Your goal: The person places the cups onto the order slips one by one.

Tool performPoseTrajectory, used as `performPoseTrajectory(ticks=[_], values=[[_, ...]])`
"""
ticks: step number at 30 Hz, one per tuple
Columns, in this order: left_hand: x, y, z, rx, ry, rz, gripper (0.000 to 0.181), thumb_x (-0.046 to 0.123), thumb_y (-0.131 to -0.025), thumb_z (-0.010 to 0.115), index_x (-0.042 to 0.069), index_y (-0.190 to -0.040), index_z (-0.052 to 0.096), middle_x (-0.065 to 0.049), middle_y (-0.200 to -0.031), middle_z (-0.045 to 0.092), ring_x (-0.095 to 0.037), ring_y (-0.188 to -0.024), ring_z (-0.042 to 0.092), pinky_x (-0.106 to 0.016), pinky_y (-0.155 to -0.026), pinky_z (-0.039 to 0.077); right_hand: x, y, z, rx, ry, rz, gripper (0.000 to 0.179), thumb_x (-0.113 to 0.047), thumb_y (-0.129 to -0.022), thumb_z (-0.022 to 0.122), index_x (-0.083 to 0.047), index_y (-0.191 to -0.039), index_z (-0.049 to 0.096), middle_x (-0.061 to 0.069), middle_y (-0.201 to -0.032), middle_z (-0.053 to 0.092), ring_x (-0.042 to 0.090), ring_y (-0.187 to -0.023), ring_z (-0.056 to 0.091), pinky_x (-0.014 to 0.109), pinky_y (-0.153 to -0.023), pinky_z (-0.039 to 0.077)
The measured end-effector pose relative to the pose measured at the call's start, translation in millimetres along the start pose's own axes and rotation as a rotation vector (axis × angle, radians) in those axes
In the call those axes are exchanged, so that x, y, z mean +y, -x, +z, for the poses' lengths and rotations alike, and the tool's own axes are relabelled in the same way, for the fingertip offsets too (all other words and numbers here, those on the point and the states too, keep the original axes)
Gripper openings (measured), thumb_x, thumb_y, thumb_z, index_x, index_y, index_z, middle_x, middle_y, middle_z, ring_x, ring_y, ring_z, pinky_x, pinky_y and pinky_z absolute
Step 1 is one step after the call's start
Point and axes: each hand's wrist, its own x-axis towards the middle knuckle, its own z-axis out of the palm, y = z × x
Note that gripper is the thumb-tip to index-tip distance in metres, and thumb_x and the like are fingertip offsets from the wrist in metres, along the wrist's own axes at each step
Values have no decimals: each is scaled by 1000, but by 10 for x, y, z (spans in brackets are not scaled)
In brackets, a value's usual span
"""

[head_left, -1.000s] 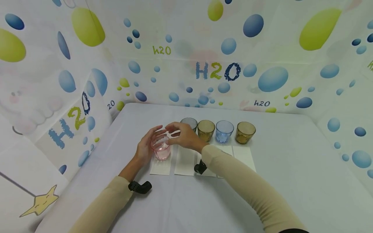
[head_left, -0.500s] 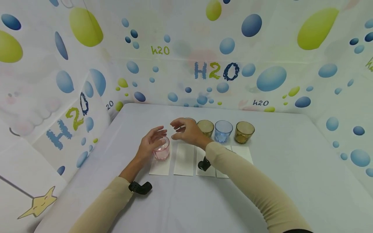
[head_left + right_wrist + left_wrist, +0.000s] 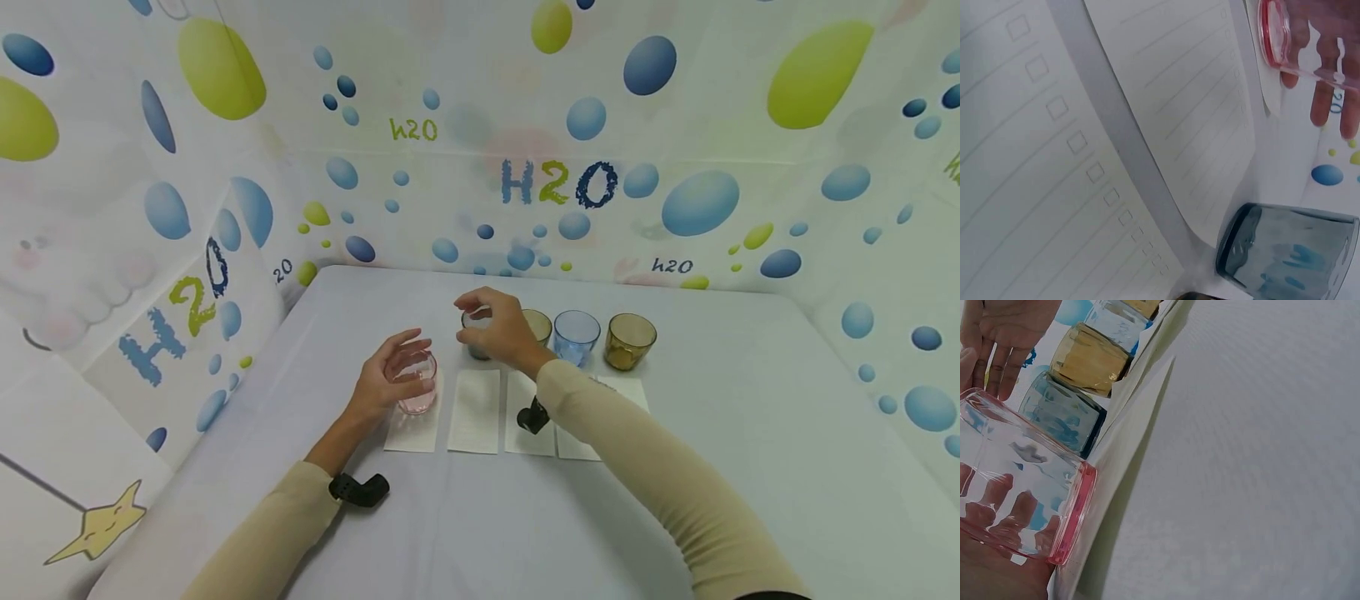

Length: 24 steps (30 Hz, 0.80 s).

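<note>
My left hand [image 3: 381, 387] is wrapped round a pink-tinted drinking glass [image 3: 422, 405], thumb across the near side and fingers visible through the far wall in the left wrist view. The glass stands upright on the leftmost white paper slip [image 3: 408, 435]. Over at the row of glasses, my right hand [image 3: 510, 329] hovers at a grey-blue glass [image 3: 1285, 250], its thumb and fingers spread apart near the rim and holding nothing. In the left wrist view the right fingers [image 3: 1007, 362] hang extended above that glass.
To the right of the grey-blue glass stand an amber glass [image 3: 542, 321], a blue glass [image 3: 576, 342] and another amber glass [image 3: 630, 343]. More lined paper slips [image 3: 474, 417] lie in a row before them on the white tablecloth [image 3: 720, 400]. A printed backdrop [image 3: 450, 192] rises behind.
My right hand has moved away from the pink glass, rightward and back to the grey-blue glass. The left thumb has come down across the pink glass, which stays in place.
</note>
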Motion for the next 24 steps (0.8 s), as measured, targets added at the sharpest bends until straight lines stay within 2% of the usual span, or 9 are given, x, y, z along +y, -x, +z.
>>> performPoseTrajectory(ticks=[3, 9, 11, 17, 24], values=[[7, 2, 0, -1, 0, -1, 83, 0, -80, 81, 11, -152, 41, -18, -146, 54, -33, -135, 52, -55, -110, 42, 10, -16, -41, 9, 11, -14, 39, -4, -84, 75, -2, -122, 65, 12, -122, 65, 34, -115, 61, 48, -102, 52], [-32, -1, 0, 11, 17, 5, 73, -6, -77, 81, 1, -141, 48, -22, -133, 61, -19, -122, 61, -49, -108, 46, 59, -56, -112, 39, 61, -30, 45, -1, -81, 75, -1, -124, 64, 13, -126, 65, 29, -121, 57, 49, -105, 49], [-45, -1, 1, 17, 27, 9, 69, -7, -77, 80, -1, -138, 49, -21, -129, 62, -16, -118, 62, -46, -108, 47, 82, -71, -130, 49, 73, -36, 46, 0, -81, 75, 0, -126, 63, 14, -128, 64, 31, -122, 56, 48, -106, 48], [-54, 4, 11, 25, 33, 10, 66, -8, -77, 80, -1, -135, 49, -20, -123, 63, -21, -111, 64, -39, -104, 51, 131, -85, -186, 62, 102, 5, 50, -3, -82, 75, -3, -130, 62, 12, -132, 62, 31, -125, 53, 49, -108, 46], [-49, 16, 23, 19, 25, 2, 67, -8, -77, 80, -2, -135, 49, -24, -125, 62, -21, -110, 64, -33, -101, 53, 205, -119, -244, 31, 172, 63, 56, -10, -83, 75, -7, -137, 58, 8, -138, 58, 25, -128, 50, 41, -109, 45]])
